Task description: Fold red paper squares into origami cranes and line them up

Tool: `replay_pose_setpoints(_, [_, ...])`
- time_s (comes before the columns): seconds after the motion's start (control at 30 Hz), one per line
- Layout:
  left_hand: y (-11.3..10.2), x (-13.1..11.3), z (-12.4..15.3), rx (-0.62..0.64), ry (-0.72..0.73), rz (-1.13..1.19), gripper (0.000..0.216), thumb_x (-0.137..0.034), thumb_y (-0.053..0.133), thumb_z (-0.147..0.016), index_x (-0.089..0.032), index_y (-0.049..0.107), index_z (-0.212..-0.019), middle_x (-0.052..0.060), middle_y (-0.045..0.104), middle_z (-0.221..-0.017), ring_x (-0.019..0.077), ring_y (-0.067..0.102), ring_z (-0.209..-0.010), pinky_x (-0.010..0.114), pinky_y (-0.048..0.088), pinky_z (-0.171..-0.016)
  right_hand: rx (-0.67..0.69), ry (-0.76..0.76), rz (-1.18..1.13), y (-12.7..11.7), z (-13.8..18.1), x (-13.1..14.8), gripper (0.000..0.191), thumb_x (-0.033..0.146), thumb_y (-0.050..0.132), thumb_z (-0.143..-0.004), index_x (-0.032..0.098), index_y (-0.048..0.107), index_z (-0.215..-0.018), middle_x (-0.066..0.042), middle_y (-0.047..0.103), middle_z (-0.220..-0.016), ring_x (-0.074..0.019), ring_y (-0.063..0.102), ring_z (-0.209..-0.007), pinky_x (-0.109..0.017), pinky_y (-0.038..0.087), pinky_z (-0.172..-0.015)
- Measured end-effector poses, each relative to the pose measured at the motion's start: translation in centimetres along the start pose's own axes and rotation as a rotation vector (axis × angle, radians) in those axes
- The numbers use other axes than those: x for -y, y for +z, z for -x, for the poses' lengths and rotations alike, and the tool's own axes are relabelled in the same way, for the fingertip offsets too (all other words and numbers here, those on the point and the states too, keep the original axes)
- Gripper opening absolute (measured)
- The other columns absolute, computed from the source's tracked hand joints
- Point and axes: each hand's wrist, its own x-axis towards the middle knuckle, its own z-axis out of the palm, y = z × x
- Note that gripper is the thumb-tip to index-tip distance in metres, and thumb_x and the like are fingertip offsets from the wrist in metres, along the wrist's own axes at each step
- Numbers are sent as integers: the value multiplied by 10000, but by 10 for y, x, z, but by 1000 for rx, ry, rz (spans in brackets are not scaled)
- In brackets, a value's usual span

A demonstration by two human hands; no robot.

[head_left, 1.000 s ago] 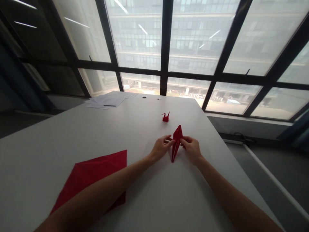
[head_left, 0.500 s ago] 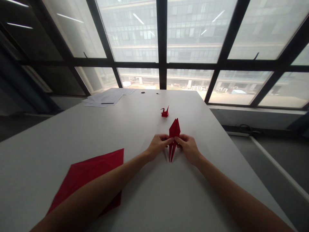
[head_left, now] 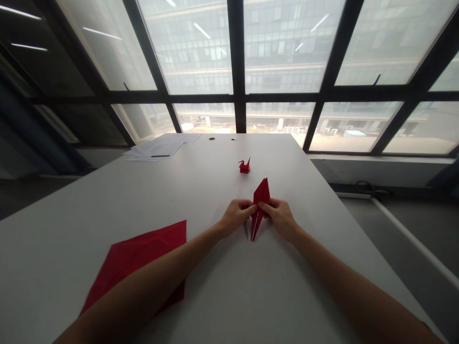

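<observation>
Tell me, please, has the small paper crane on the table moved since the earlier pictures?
No. The small paper crane keeps its place on the table relative to the paper stack; only the camera shifted.

The worktop (head_left: pixel 215 306) lies bare in front of and between the two forearms, and wide bare stretches run along its left side and far middle. The left hand (head_left: pixel 236 217) and right hand (head_left: pixel 281 217) meet at a folded red paper piece (head_left: pixel 258 205), closing the gap between them. Just beyond stands a small red paper crane (head_left: pixel 245 166), with bare surface around it. A large red paper sheet (head_left: pixel 143 258) covers the near left, partly under the left forearm. A stack of white papers (head_left: pixel 158 149) fills the far left corner; two small dark spots (head_left: pixel 222 139) sit near the far edge.
</observation>
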Motion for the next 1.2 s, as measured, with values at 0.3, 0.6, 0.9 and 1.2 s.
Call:
replay_pose_setpoints(0.3, [2, -1, 0, 1, 15, 10, 341, -439, 662, -837, -113, 677, -737, 10, 587, -628, 105, 478, -555, 230, 333, -537, -16, 0, 36, 4, 1, 4, 328, 449, 773, -713, 138, 766, -818, -33, 674, -668, -127, 493, -560, -272, 370, -541])
replay_pose_setpoints(0.6, [1, -2, 1, 16, 32, -7, 340, -417, 652, -844, -96, 693, -739, 19, 611, -632, 112, 496, -570, 226, 351, -546, 23, 10, 32, 3, 0, 5, 302, 412, 761, -727, 131, 766, -838, -47, 685, -700, -133, 515, -581, -270, 389, -550])
replay_pose_setpoints(0.9, [0, 0, 1, 18, 41, -50, 368, -452, 634, -861, -105, 683, -750, 19, 607, -643, 114, 492, -580, 227, 354, -547, 27, -6, 33, 2, 0, 5, 314, 438, 764, -715, 138, 756, -811, -25, 661, -660, -123, 494, -555, -267, 367, -537])
replay_pose_setpoints(1.2, [2, -3, -1, -25, 44, -79, 411, -515, 576, -889, -129, 669, -784, 39, 632, -704, 124, 540, -609, 231, 416, -555, -41, 8, -58, 0, -4, -2, 300, 416, 768, -727, 141, 758, -846, -41, 701, -715, -133, 541, -576, -272, 408, -557])
